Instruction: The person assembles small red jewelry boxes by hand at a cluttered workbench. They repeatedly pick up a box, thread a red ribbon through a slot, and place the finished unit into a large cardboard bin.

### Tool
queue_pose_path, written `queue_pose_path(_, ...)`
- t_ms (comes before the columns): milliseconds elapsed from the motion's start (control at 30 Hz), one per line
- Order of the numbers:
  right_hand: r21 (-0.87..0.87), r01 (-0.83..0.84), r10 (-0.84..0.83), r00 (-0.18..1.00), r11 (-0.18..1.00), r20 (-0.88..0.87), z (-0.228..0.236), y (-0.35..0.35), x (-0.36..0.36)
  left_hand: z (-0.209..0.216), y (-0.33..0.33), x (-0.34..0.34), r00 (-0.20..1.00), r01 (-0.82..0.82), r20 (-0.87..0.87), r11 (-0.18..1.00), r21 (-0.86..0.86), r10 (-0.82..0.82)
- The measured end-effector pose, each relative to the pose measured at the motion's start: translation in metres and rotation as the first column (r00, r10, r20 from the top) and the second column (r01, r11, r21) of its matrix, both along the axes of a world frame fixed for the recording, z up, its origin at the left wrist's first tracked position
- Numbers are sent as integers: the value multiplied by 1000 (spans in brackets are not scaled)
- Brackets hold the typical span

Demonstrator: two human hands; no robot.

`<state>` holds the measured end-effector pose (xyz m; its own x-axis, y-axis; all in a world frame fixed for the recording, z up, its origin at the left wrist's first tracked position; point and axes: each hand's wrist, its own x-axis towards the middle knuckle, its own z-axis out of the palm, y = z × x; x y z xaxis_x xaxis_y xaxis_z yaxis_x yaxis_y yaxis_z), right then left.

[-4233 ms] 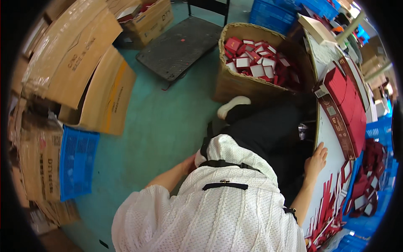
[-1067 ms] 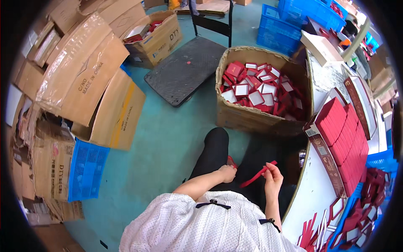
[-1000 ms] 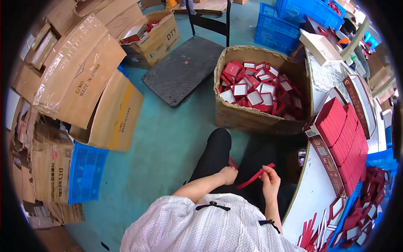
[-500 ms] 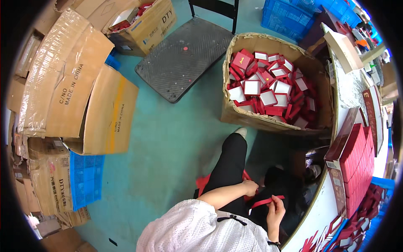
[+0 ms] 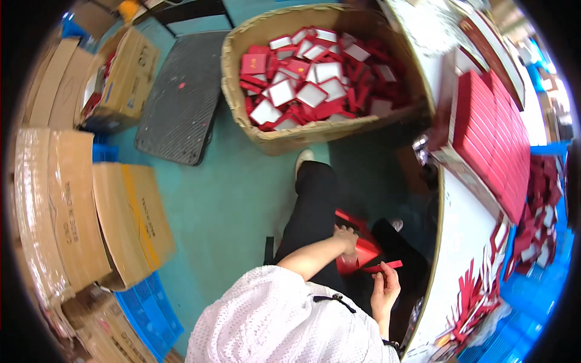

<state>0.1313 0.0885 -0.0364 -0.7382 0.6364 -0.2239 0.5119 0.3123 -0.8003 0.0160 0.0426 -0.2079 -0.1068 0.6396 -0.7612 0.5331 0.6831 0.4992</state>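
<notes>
Between thumb and fingers, my right hand (image 5: 385,291) pinches a narrow red strip (image 5: 392,265), which points out to the right above my dark trousers. My left hand (image 5: 347,239) reaches down between my legs, its fingers a little apart over a glossy red object (image 5: 364,250). The kind of that red object cannot be made out, since my hand and leg cover part of it. Beside me on the right, a pile of loose red and white strips (image 5: 466,296) lies on the white worktable (image 5: 463,209).
A large carton (image 5: 266,140) full of red and white small boxes stands ahead. On the worktable rests an open case of red boxes (image 5: 493,136). A black platform trolley (image 5: 181,100) and brown cartons (image 5: 66,206) are at the left, blue crates (image 5: 544,284) at the right.
The view has turned, so the carton and trolley sit further left. My left hand has shifted from a closed shape onto the red object, now more exposed. My right hand keeps the strip.
</notes>
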Motion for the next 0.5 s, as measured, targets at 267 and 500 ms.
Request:
queue_pose_path(267, -143, 621, -632, 774, 771, -47, -49, 16, 142, 16, 3, -4, 999, 35, -31, 998, -57, -37)
queue_pose_path(500, -147, 583, -587, 809, 799, 18, -76, 36, 172, 15, -2, 17, 977, 4, -214, 1000, 15, 0)
